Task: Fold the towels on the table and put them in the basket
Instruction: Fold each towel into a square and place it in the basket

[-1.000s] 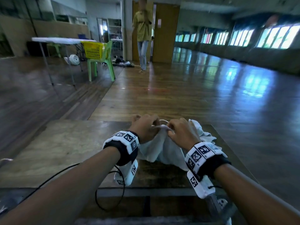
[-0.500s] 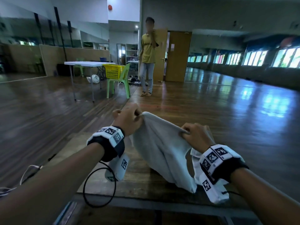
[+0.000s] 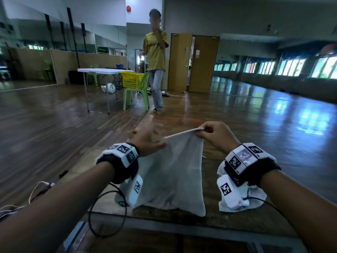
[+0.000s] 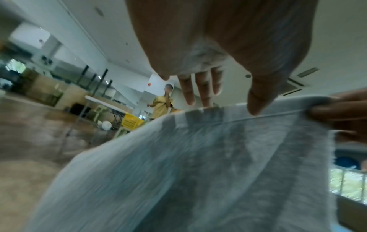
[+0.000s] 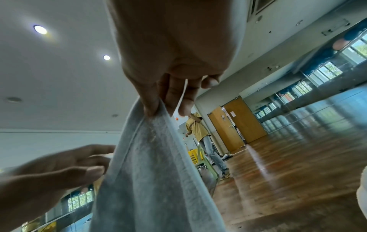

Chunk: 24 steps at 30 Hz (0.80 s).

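A grey towel (image 3: pixel 175 176) hangs over the brown table (image 3: pixel 210 179), its lower end resting on the tabletop. My right hand (image 3: pixel 201 130) pinches its top right corner between thumb and fingers, as the right wrist view (image 5: pixel 158 108) shows. My left hand (image 3: pixel 145 141) is at the towel's top left edge with its fingers (image 4: pixel 204 92) straight and spread; the thumb lies against the hem and nothing is gripped. A second, crumpled white towel (image 3: pixel 255 199) lies on the table under my right wrist. The yellow basket (image 3: pixel 131 79) sits far off on a green chair (image 3: pixel 138 94).
A person in a yellow shirt (image 3: pixel 156 52) stands on the wooden floor beyond the table, next to the chair. A white folding table (image 3: pixel 104 71) and a small fan (image 3: pixel 110 87) are behind it. A black cable (image 3: pixel 107 216) loops off my left wrist over the table's near edge.
The towel went from a bunch on the table to hanging in the air. My left hand, which gripped its left corner half a second ago, has let go and spread its fingers.
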Tool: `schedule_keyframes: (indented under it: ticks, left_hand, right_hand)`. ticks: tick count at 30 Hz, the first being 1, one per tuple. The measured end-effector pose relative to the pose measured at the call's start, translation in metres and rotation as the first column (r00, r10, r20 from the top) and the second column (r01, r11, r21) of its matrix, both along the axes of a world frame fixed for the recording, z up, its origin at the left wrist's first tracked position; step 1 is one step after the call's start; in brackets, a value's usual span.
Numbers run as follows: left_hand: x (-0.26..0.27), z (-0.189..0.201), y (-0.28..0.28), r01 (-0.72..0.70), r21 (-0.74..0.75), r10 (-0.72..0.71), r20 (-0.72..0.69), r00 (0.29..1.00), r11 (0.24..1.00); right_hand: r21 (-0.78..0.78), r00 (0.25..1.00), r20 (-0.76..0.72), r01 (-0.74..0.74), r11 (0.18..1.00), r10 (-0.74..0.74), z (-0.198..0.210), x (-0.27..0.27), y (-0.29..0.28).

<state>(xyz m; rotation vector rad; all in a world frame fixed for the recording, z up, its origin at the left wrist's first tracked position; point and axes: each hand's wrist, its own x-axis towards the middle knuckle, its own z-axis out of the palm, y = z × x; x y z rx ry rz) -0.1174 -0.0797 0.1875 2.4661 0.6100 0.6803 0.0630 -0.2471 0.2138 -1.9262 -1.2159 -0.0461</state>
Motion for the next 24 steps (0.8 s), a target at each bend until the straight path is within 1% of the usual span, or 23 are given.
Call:
schedule_keyframes:
  ticks: [2,4,5,7,9,11,13,15,17,21,22,24]
  left_hand:
    - [0.011,-0.005,-0.019,0.056,-0.003,-0.056,-0.032,0.998,0.998]
    - [0.021,-0.011,-0.029,0.083,-0.01,-0.082,0.032,0.996,0.997]
    - [0.025,-0.014,-0.03,0.075,-0.022,-0.074,0.064,0.995,0.997]
    - [0.033,-0.02,-0.026,0.062,-0.067,-0.054,0.117,0.992,0.996]
    - [0.036,-0.021,-0.023,0.08,-0.12,-0.057,0.181,0.982,0.99]
    - [0.036,-0.018,-0.021,0.099,-0.131,-0.069,0.22,0.973,0.986]
    - [0.032,-0.012,-0.024,0.113,-0.134,-0.075,0.259,0.963,0.985]
    - [0.03,-0.01,-0.022,0.122,-0.138,-0.081,0.276,0.958,0.983]
    - [0.026,-0.009,-0.02,0.083,-0.144,-0.044,0.255,0.966,0.986]
    - [0.021,-0.014,-0.014,-0.045,-0.151,0.074,0.195,0.978,0.988]
    - [0.02,-0.016,-0.013,-0.045,-0.167,0.078,0.194,0.978,0.985]
    - [0.019,-0.018,-0.013,0.012,-0.217,0.037,0.222,0.974,0.976]
  right_hand:
    - [-0.015,0.999,-0.002,-0.038,0.999,0.038,-0.002,-0.007,0.006]
    - [-0.025,0.998,0.008,-0.061,0.998,0.062,-0.003,-0.011,0.01]
    - [-0.026,0.998,0.006,-0.064,0.998,0.064,-0.003,-0.012,0.01]
    - [-0.014,0.998,-0.014,-0.056,0.998,0.056,-0.005,-0.01,0.009]
    - [-0.029,0.998,-0.044,-0.041,0.999,0.04,-0.009,-0.003,0.007]
    - [-0.105,0.995,-0.088,-0.056,0.993,0.046,-0.017,0.002,0.004]
    - [-0.213,0.986,-0.13,-0.134,0.968,0.107,-0.023,-0.002,0.0]
    - [-0.254,0.97,-0.185,-0.204,0.945,0.159,-0.028,-0.007,-0.004]
    - [-0.212,0.962,-0.215,-0.216,0.953,0.17,-0.031,-0.01,-0.006]
    - [-0.063,0.966,-0.22,-0.151,0.987,0.134,-0.027,-0.012,-0.005]
    - [-0.034,0.966,-0.221,-0.144,0.989,0.133,-0.025,-0.013,-0.003]
    - [-0.015,0.97,-0.202,-0.142,0.99,0.136,-0.02,-0.018,-0.002]
